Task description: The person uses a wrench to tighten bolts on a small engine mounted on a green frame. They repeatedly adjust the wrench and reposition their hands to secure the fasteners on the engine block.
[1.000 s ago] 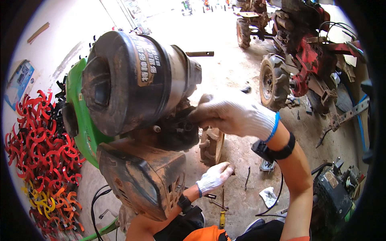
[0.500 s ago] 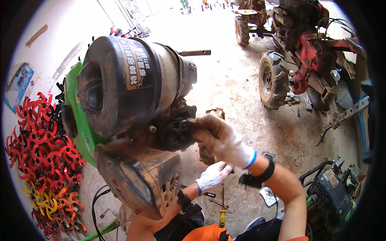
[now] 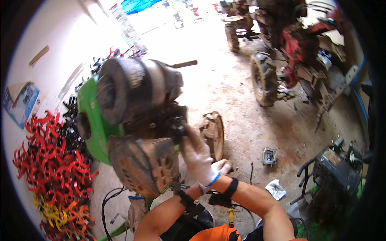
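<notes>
A walking machine's engine fills the centre left, with a black air filter (image 3: 120, 90), a green housing (image 3: 88, 120) and a dirty, slotted muffler guard (image 3: 138, 164). My right hand (image 3: 197, 156), in a white glove, reaches up to a dark fitting (image 3: 178, 130) below the filter; its fingertips are at that part, blurred. My left hand (image 3: 221, 166), also gloved, is low behind the right wrist, fingers curled; what they hold is unclear. A lugged wheel (image 3: 214, 134) stands just beyond both hands. A yellow-handled tool (image 3: 231, 217) lies on the floor below.
A red machine (image 3: 291, 60) with tyres stands back right; another engine (image 3: 335, 172) sits right. Red, yellow and black blades (image 3: 52, 152) are piled along the left wall. A metal tray (image 3: 269, 156), white cloth (image 3: 276, 189) and black cables (image 3: 106, 205) lie on the floor.
My right hand has moved down and left, now more upright, in front of the left wrist. The view has shifted, so the engine looks smaller and more of the doorway shows.
</notes>
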Demonstrator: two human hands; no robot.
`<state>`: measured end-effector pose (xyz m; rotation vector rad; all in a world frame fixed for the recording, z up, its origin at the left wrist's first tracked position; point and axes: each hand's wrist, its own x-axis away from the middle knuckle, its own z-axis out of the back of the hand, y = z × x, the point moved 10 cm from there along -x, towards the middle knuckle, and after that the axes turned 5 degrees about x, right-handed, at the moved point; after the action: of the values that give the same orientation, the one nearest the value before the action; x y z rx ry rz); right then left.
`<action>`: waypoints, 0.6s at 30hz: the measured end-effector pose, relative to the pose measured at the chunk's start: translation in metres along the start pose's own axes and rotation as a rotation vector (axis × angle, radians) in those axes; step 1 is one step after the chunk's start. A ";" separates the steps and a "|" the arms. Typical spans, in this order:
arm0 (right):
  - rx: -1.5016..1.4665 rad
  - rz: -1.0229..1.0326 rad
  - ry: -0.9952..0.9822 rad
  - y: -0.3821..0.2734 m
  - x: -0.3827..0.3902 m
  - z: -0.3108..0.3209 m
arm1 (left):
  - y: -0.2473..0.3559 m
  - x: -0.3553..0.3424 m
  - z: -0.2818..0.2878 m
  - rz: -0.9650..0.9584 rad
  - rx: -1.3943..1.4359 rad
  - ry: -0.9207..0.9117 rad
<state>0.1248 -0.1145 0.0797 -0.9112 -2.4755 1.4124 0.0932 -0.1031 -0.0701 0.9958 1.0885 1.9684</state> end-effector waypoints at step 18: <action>0.444 0.163 -0.318 -0.072 -0.032 0.044 | 0.016 0.009 -0.003 -0.023 -0.059 -0.086</action>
<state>0.1016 -0.1923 0.1205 -0.8575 -2.1640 2.1955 0.0835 -0.1039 -0.0544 1.0229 0.9848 1.9102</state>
